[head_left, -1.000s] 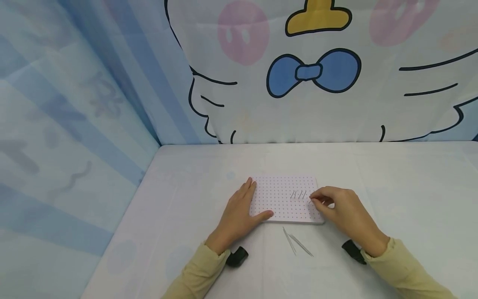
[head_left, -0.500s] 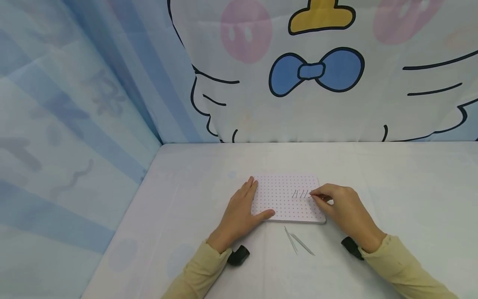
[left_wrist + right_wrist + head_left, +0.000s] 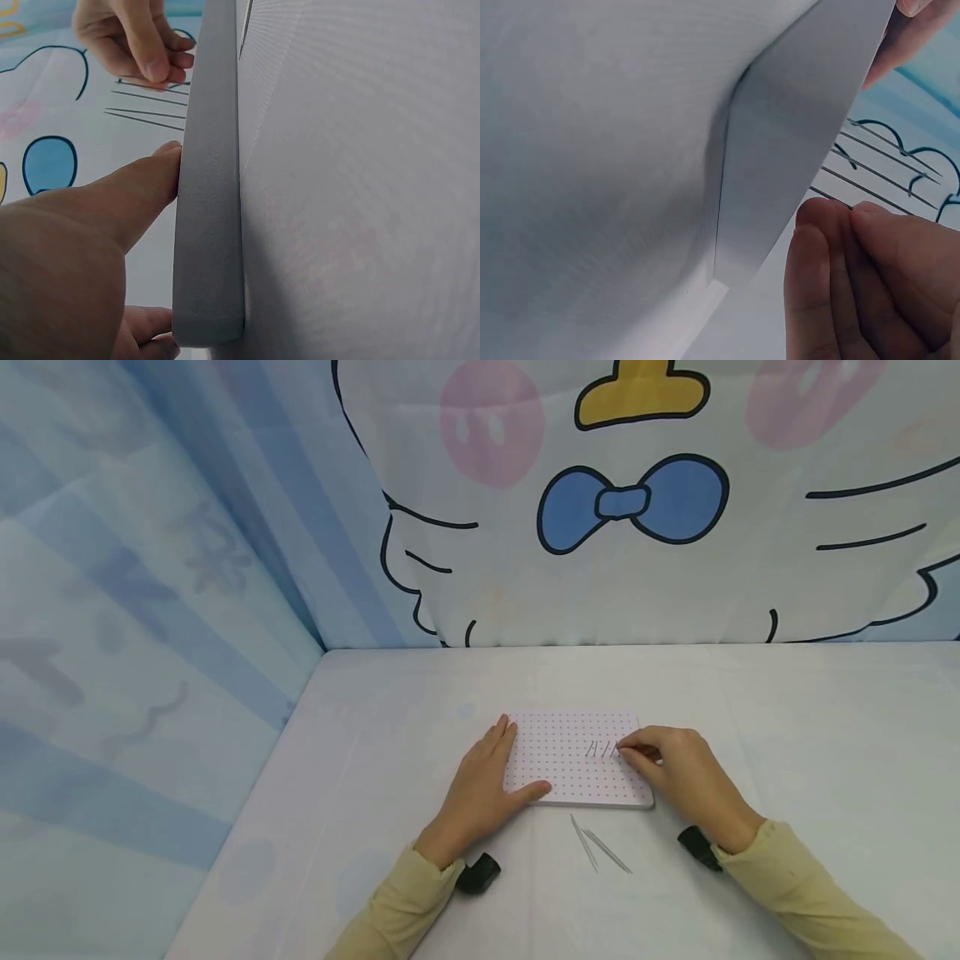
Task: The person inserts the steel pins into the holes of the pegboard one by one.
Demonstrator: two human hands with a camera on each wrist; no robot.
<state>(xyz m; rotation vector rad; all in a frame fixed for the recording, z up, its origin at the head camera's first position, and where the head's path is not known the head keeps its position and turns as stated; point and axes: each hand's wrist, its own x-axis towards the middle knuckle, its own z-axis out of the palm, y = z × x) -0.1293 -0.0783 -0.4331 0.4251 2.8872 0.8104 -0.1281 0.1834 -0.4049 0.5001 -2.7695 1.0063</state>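
A white pegboard (image 3: 562, 781) with a grid of small holes lies on the table. My left hand (image 3: 480, 785) rests on its left side, fingers straight along the left edge and thumb (image 3: 154, 176) on the front edge. Several thin metal pins (image 3: 602, 749) stand in a row in the board's right half. At the right end of that row, my right hand (image 3: 678, 772) pinches another metal pin between thumb and fingertips, which mostly hide it. In the right wrist view, these fingertips (image 3: 817, 217) are right at the board's top edge, beside the standing pins (image 3: 885, 169).
Several loose metal pins (image 3: 603, 850) lie on the white table (image 3: 420, 710) in front of the board, between the forearms. A dark wrist camera (image 3: 478, 873) sits below the left wrist, another (image 3: 699, 847) below the right. A printed cloth (image 3: 510, 568) hangs behind the table.
My right hand has moved slightly left and away from me, bringing its pinched pin close to the row. The left hand and the loose pins stay in place.
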